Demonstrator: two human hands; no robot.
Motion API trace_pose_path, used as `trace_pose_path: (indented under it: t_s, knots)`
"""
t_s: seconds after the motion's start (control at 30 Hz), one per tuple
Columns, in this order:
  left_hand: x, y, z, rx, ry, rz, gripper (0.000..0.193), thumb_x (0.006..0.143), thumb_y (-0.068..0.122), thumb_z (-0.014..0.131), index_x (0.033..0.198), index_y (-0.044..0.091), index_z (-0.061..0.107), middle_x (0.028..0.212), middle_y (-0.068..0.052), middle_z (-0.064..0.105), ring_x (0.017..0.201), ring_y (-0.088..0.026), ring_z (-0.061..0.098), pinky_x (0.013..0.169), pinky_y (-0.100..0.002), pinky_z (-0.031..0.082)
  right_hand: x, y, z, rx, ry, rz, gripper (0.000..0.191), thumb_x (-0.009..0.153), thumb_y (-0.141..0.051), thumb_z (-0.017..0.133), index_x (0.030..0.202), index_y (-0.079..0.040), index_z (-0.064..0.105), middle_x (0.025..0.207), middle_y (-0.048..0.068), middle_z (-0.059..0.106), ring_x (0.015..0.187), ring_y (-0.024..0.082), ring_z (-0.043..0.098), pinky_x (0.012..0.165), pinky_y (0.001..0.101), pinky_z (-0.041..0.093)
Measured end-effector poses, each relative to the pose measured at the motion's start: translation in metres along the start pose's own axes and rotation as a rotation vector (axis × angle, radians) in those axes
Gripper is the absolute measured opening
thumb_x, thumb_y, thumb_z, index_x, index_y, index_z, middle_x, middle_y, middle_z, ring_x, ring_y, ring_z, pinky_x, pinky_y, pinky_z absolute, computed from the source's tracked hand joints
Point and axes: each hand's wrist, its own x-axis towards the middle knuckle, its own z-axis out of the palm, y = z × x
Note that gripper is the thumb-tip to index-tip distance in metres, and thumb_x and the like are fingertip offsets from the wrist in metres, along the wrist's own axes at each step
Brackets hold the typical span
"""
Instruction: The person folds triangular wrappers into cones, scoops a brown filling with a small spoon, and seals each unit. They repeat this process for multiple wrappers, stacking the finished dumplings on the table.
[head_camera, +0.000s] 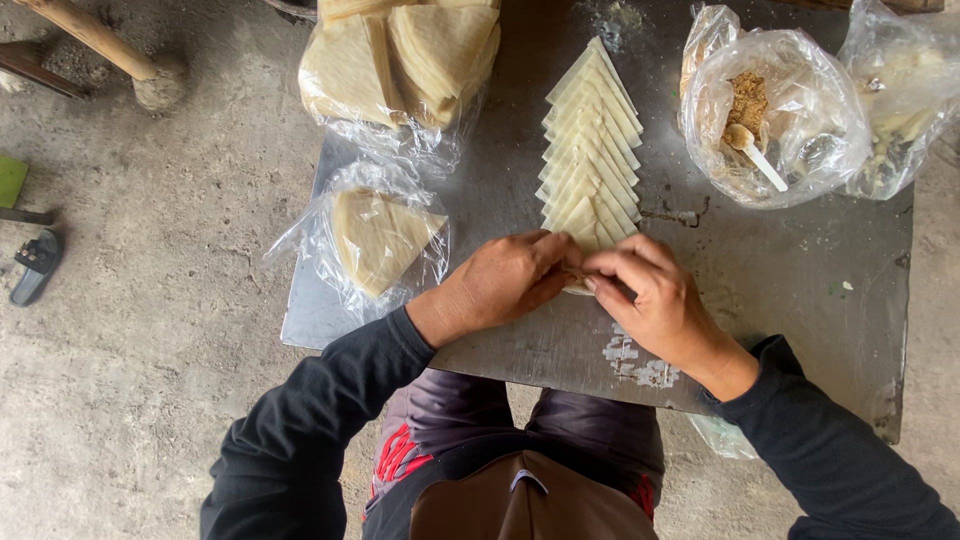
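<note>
Both hands meet at the near end of a row of pale dough triangles on a metal table. The left hand and the right hand each have fingertips pressed together on the nearest wrapper, pinching it from either side; most of that piece is hidden under the fingers, so its shape cannot be told. It lies near the middle of the table, a little back from the near edge, touching the bottom of the row.

The row runs from the hands toward the far edge, each triangle overlapping the next like shingles, points aimed away from the person.

Left of the hands, a small clear bag holding a folded stack of wrappers hangs over the table's left edge. Beyond it, at the far left corner, a larger bag holds thicker stacks of the same pale sheets.

At the far right, an open bag holds brown crumbly filling with a white spoon lying in it. Another clear bag sits just beside it at the far right corner; its contents are unclear.

A white smear marks the table by the near edge, under the right wrist. The person wears black sleeves. On the concrete floor, well left of the table, lies a dark sandal.
</note>
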Motion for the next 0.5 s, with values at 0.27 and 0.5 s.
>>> trace_pose_path:
  t_s: [0.27,0.5]
  knots:
    - [0.003,0.004,-0.002,-0.031,0.024,-0.075,0.02,0.09,0.017,0.073,0.102,0.007,0.06,0.091,-0.01,0.066,0.076,-0.026,0.071,0.068,-0.037,0.058,0.0,-0.017,-0.011,-0.278,0.002,-0.245,0.017,0.087,-0.017,0.075,0.102,-0.009,0.07,0.095,0.001,0.063,0.092,0.019,0.061,0.089,0.0388,0.041]
    - [0.0,0.002,-0.004,0.072,-0.02,0.063,0.019,0.091,0.021,0.074,0.1,0.006,0.066,0.089,-0.01,0.065,0.08,-0.028,0.069,0.069,-0.04,0.057,0.0,-0.019,-0.007,-0.204,0.016,-0.148,0.009,0.093,-0.017,0.072,0.099,-0.011,0.067,0.096,0.004,0.059,0.097,0.02,0.058,0.097,0.0369,0.04]
